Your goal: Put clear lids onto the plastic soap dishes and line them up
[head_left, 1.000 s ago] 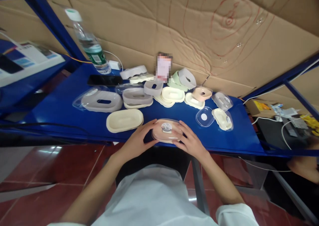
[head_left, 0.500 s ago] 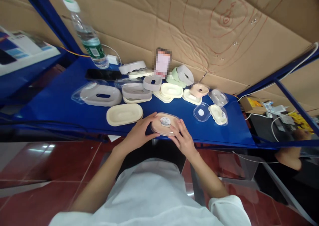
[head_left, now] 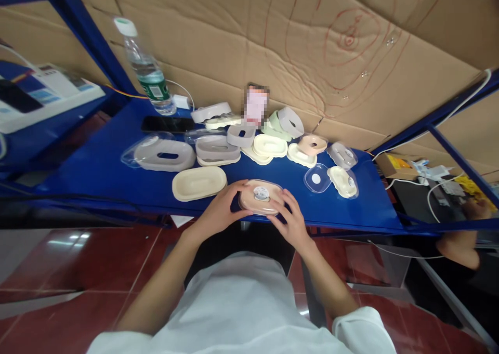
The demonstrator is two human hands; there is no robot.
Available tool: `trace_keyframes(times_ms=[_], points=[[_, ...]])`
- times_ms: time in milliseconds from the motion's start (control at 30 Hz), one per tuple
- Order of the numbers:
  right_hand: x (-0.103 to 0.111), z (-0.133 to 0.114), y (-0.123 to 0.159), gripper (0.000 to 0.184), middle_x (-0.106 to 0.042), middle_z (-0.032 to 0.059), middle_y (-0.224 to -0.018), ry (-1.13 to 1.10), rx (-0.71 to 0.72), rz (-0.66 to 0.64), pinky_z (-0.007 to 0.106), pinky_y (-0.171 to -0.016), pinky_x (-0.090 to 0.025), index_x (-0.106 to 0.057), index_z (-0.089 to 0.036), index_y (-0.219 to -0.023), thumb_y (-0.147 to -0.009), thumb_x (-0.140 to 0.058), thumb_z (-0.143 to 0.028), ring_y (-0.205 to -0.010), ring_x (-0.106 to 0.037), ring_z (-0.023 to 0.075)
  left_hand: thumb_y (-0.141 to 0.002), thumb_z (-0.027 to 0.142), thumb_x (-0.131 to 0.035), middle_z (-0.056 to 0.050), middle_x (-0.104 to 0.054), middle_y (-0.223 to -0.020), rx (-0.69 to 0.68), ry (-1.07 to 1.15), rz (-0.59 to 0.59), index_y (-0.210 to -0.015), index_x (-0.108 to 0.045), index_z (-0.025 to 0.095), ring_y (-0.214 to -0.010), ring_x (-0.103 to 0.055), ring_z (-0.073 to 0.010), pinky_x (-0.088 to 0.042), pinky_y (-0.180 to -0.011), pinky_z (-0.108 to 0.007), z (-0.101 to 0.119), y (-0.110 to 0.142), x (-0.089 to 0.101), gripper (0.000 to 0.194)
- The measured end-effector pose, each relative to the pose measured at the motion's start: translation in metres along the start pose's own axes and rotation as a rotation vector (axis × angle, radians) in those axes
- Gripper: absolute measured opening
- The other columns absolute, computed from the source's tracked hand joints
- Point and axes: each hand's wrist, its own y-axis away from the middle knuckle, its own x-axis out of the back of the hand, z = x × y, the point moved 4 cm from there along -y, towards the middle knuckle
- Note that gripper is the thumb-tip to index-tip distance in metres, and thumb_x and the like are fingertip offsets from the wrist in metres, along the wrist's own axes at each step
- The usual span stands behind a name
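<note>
Item: one peach case (head_left: 251, 198), clear cover over it, round label (head_left: 261, 193) on top. Location: near edge of the bench (head_left: 358, 203), middle; whether resting or raised slightly, cannot tell.

Left hand (head_left: 220, 211): grip curved about the left end, thumb near, fingers far. Right hand (head_left: 291, 221): grip on the right end, fingers spread, some over the top. Both hold the case.

Change: little over the last second; the view has shifted slightly, the two-handed hold matches. Significance: handling appears centred on this one piece.

Adjacent, left: cream tray (head_left: 198, 183); farther, grey slotted shell (head_left: 167, 165). Right: clear lid (head_left: 316, 179), beside a cream piece (head_left: 341, 181). Far left: bottle (head_left: 154, 86), upright or nearly so.
</note>
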Motion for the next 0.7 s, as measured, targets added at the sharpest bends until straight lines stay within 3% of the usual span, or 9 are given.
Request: trace_keyframes(times_ms=[100, 200, 267, 333, 433, 533, 600, 700], points=[[0.004, 0.003, -0.007, 0.070, -0.046, 0.0126, -0.164, -0.084, -0.063, -0.105, 0.060, -0.127, -0.045, -0.049, -0.036, -0.162, -0.099, -0.077, -0.039, -0.162, -0.036, 0.0368, -0.090, 0.056, -0.080, -0.010, -0.058, -0.158, 0.012, -0.031, -0.010, -0.136, -0.057, 0.029, -0.146, -0.057, -0.0313, -0.044, -0.123, -0.055, 0.000, 0.001, -0.001, 0.057], [0.005, 0.002, -0.010, 0.067, -0.038, 0.0126, -0.170, -0.107, -0.099, -0.150, 0.054, -0.127, -0.046, -0.048, -0.037, -0.163, -0.101, -0.073, -0.040, -0.160, -0.041, 0.0337, -0.091, 0.053, -0.080, -0.008, -0.054, -0.164, 0.030, -0.107, -0.046, -0.149, -0.050, 0.033, -0.151, -0.052, -0.0318, -0.040, -0.126, -0.056, 0.001, 0.003, -0.003, 0.068], [0.013, 0.005, -0.012, 0.063, -0.040, 0.0113, -0.170, -0.085, -0.091, -0.101, 0.051, -0.126, -0.047, -0.052, -0.037, -0.160, -0.101, -0.074, -0.040, -0.157, -0.046, 0.0324, -0.092, 0.050, -0.080, -0.008, -0.046, -0.170, 0.051, -0.151, -0.062, -0.161, -0.037, 0.036, -0.155, -0.048, -0.0314, -0.037, -0.128, -0.055, 0.003, 0.006, -0.004, 0.082], [0.035, 0.020, -0.012, 0.058, -0.047, 0.0106, -0.166, 0.012, -0.119, 0.030, 0.051, -0.125, -0.048, -0.059, -0.036, -0.155, -0.100, -0.075, -0.041, -0.153, -0.050, 0.0324, -0.095, 0.050, -0.077, -0.008, -0.040, -0.174, 0.067, -0.173, -0.069, -0.167, -0.028, 0.038, -0.154, -0.050, -0.0306, -0.038, -0.128, -0.054, 0.005, 0.007, -0.003, 0.088], [0.098, 0.073, -0.001, 0.058, -0.053, 0.0138, -0.159, 0.295, -0.289, 0.342, 0.056, -0.122, -0.048, -0.063, -0.031, -0.151, -0.097, -0.076, -0.050, -0.150, -0.053, 0.0357, -0.101, 0.049, -0.069, -0.007, -0.046, -0.170, 0.048, -0.198, -0.074, -0.166, -0.030, 0.038, -0.149, -0.054, -0.0285, -0.039, -0.127, -0.053, 0.009, 0.007, -0.002, 0.077], [0.170, 0.143, 0.031, 0.077, -0.054, 0.0217, -0.153, 0.608, -0.558, 0.644, 0.061, -0.115, -0.050, -0.061, -0.020, -0.152, -0.093, -0.071, -0.068, -0.143, -0.056, 0.0412, -0.105, 0.047, -0.062, -0.006, -0.054, -0.163, 0.021, -0.267, -0.069, -0.162, -0.039, 0.037, -0.149, -0.054, -0.0278, -0.040, -0.126, -0.053, 0.010, 0.004, -0.004, 0.062], [0.203, 0.185, 0.055, 0.085, -0.055, 0.0253, -0.145, 0.708, -0.718, 0.714, 0.063, -0.113, -0.050, -0.063, -0.013, -0.149, -0.090, -0.067, -0.074, -0.136, -0.059, 0.0442, -0.106, 0.045, -0.061, -0.006, -0.059, -0.159, 0.002, -0.316, -0.054, -0.159, -0.046, 0.035, -0.145, -0.058, -0.0280, -0.043, -0.123, -0.053, 0.011, 0.002, -0.006, 0.056], [0.220, 0.226, 0.081, 0.090, -0.054, 0.0297, -0.140, 0.731, -0.841, 0.684, 0.063, -0.114, -0.047, -0.064, -0.004, -0.144, -0.087, -0.067, -0.073, -0.132, -0.059, 0.0467, -0.107, 0.038, -0.059, -0.007, -0.066, -0.149, -0.116, -0.367, 0.019, -0.148, -0.058, 0.030, -0.135, -0.065, -0.0266, -0.051, -0.116, -0.049, 0.020, 0.007, -0.008, 0.042]])
